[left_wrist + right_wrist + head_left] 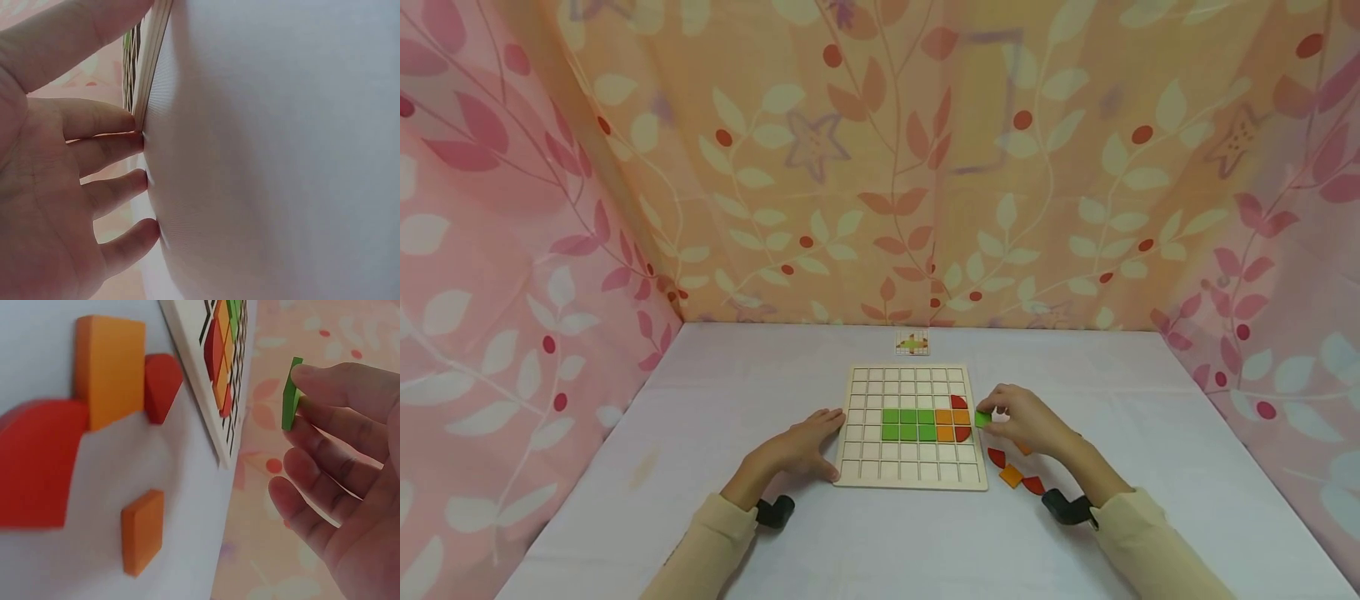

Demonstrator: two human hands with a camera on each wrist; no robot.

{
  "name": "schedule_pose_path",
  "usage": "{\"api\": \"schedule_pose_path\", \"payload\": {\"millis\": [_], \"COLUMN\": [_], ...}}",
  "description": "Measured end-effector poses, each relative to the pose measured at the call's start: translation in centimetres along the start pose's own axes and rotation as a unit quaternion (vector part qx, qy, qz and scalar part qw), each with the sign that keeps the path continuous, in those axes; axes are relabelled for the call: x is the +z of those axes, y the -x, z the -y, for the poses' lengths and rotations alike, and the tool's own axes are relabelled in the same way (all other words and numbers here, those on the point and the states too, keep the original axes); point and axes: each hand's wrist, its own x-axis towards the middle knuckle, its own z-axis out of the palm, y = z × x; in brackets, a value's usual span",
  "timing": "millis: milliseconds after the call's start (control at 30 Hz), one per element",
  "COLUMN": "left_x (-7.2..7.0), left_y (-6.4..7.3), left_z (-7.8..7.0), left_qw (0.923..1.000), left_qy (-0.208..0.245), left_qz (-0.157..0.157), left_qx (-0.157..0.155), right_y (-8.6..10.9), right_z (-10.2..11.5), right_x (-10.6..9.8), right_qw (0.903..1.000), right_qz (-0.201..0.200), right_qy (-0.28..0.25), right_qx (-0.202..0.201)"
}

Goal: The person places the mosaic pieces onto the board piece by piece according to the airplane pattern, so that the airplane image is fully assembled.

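A wooden grid board [910, 482] lies flat on the table. The left hand [797, 446] touches its left edge, thumb and fingers spread. In the left wrist view the fingers [103, 122] look fairly straight beside the board's side. Just off the board's right edge, the right hand [1030, 421] pinches a green square tile [290, 397] between thumb and fingertips, held above the table. On the board, green squares [908, 425] fill a block in two rows. Orange squares [945, 433] adjoin them on the right, with a red rounded piece [958, 402] above and another [962, 434] below.
Loose pieces lie right of the board: a red one [996, 457], an orange square [1011, 476], another red one [1033, 485], and an orange piece [1024, 448] partly under the right hand. A small pattern card [912, 342] lies behind the board. Patterned curtains [880, 167] surround the white table.
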Motion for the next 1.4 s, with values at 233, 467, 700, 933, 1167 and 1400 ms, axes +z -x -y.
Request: {"api": "schedule_pose_path", "payload": {"millis": [233, 467, 700, 933, 1167, 1400], "left_x": [0.1, 0.1, 0.0, -0.1, 0.0, -0.1], "left_y": [-0.1, -0.1, -0.1, 0.0, 0.1, 0.0], "left_z": [0.0, 0.0, -0.1, -0.3, -0.2, 0.0], "left_qw": [1.0, 1.0, 1.0, 1.0, 1.0, 1.0], "left_qy": [0.001, 0.002, -0.004, -0.009, -0.007, -0.005], "left_qz": [0.001, -0.001, 0.0, 0.0, -0.001, -0.002], "left_qx": [-0.001, -0.002, -0.006, -0.003, -0.001, 0.007], "right_y": [-1.7, -3.5, -5.0, -6.0, -6.9, -8.2], "right_z": [1.5, 2.7, 4.3, 5.7, 7.1, 8.1], "right_x": [0.6, 1.6, 2.7, 4.1, 5.3, 6.4], "right_qw": [0.9992, 0.9957, 0.9963, 0.9944, 0.9927, 0.9893], "right_qz": [-0.006, -0.006, 0.017, 0.028, 0.042, 0.046], "right_qy": [-0.016, -0.004, 0.004, 0.021, 0.026, 0.052], "right_qx": [-0.037, -0.092, -0.084, -0.099, -0.11, -0.128]}}
